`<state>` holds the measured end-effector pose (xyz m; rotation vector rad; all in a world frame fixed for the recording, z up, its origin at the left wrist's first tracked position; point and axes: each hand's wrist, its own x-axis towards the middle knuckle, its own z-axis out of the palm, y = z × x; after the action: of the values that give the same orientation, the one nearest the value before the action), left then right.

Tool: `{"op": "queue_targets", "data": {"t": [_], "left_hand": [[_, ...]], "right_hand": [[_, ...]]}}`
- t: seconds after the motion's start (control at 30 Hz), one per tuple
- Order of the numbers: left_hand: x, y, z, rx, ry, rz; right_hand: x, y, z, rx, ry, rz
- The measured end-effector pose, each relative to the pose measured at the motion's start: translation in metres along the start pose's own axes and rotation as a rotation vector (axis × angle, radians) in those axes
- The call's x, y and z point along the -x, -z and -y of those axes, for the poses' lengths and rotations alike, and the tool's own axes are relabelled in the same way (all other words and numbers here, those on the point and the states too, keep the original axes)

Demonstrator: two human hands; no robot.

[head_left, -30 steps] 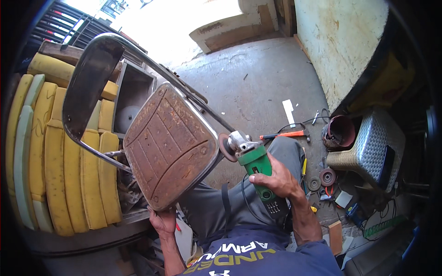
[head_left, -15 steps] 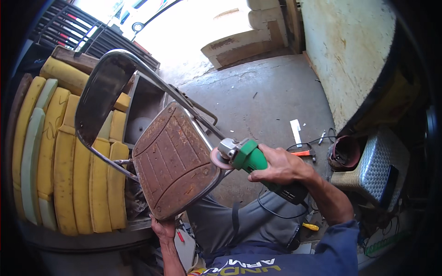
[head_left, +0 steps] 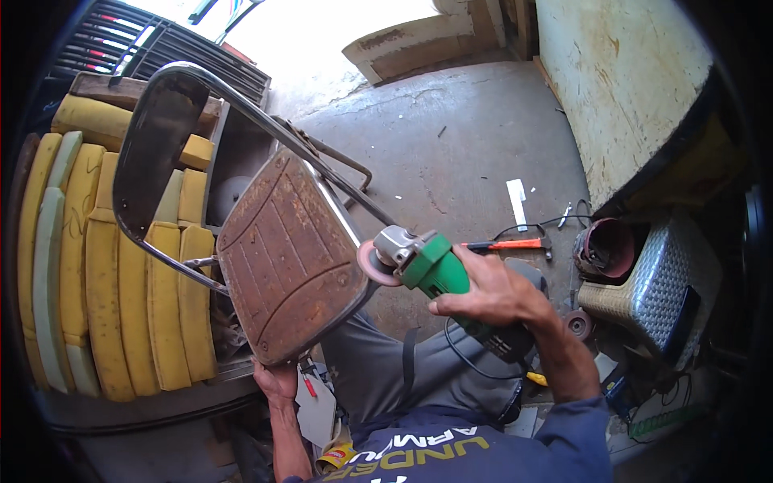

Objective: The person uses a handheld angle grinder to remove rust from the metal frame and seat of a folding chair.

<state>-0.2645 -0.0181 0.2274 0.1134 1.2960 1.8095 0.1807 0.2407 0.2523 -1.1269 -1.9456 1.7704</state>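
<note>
A folding chair with a chrome tube frame lies tilted before me, its rusty brown seat panel facing up. Its dark backrest is at the far left. Wrapped round the body of a green angle grinder is my right hand. The grinder's reddish disc sits at the seat's right edge; whether it touches the metal I cannot tell. My left hand grips the seat's near edge from below, its fingers partly hidden under the panel.
Yellow foam pads stand stacked on the left. On the floor to the right lie a hammer with an orange handle, a white strip and a spare disc. A reddish pot stands beside a woven box. The grinder's cord crosses my leg.
The view has shifted, so the chair appears a little higher and further left. The grinder stays at the seat's right edge, and both hands keep their holds.
</note>
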Motion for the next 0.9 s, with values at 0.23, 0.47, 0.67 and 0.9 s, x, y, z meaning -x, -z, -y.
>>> {"op": "queue_targets", "data": {"t": [0.23,0.47,0.67,0.9], "left_hand": [[0.014,-0.058,0.033,-0.009,0.026,-0.003],[0.010,-0.124,0.077,0.172,0.181,0.286],[-0.012,-0.144,0.102,0.129,0.265,0.524],[-0.041,-0.158,0.094,0.044,0.302,0.569]], "right_hand": [[0.018,-0.037,-0.034,-0.386,0.014,-0.252],[0.002,-0.063,-0.030,-0.457,-0.004,-0.401],[-0.020,-0.074,-0.023,-0.386,-0.045,-0.396],[-0.022,-0.094,-0.017,-0.413,0.002,-0.413]]}}
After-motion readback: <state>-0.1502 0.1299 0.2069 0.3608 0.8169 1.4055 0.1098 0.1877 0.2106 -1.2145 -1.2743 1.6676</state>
